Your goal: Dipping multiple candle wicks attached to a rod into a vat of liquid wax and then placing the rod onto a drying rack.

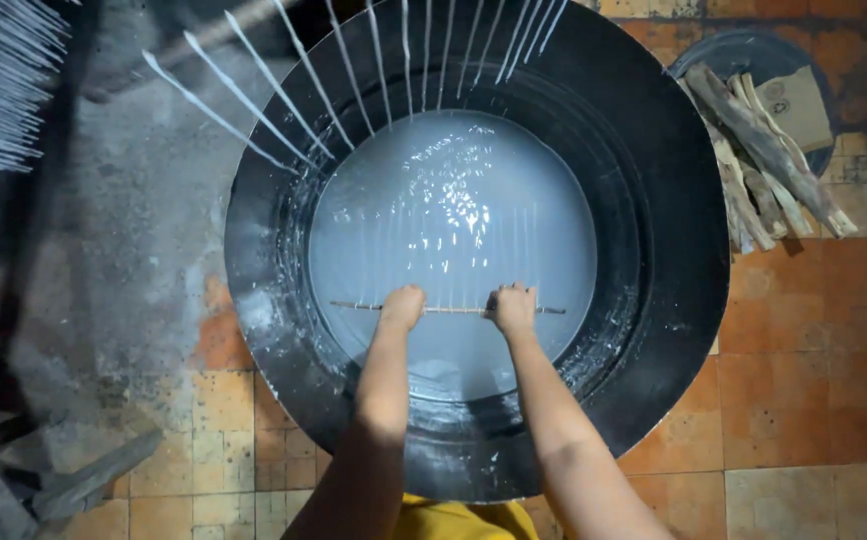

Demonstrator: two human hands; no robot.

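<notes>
Hands gripping thin stick (454, 310) horizontally over pale liquid (454, 230) in big black pan (674, 300): left hand (403, 306) & right hand (514, 308) both clenched on it. Dipping step, prob. Next: lifting level, steady.

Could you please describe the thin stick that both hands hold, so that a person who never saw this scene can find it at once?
Find the big round black basin of pale liquid. Over the liquid's near part, the left hand and right hand grip a thin horizontal stick. Unlike the thick firewood at upper right, it is slender, with fine strings hanging into the liquid.
</notes>
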